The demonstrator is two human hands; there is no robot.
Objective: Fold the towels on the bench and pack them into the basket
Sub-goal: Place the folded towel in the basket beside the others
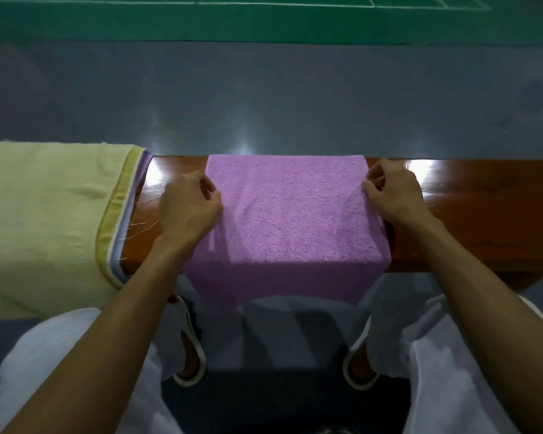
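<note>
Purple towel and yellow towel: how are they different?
The purple towel is plain; the yellow towel has a darker band along its edge. The left hand and right hand pinch the purple towel's sides; nobody touches the yellow towel. The purple towel sits in the middle of the bench, the yellow towel further left. Both hang over the bench's near edge.

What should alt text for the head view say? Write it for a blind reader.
A left hand and a right hand pinch opposite side edges of a purple towel draped across a glossy wooden bench, its near end hanging off the front. A yellow towel lies over the bench to its left.
</note>
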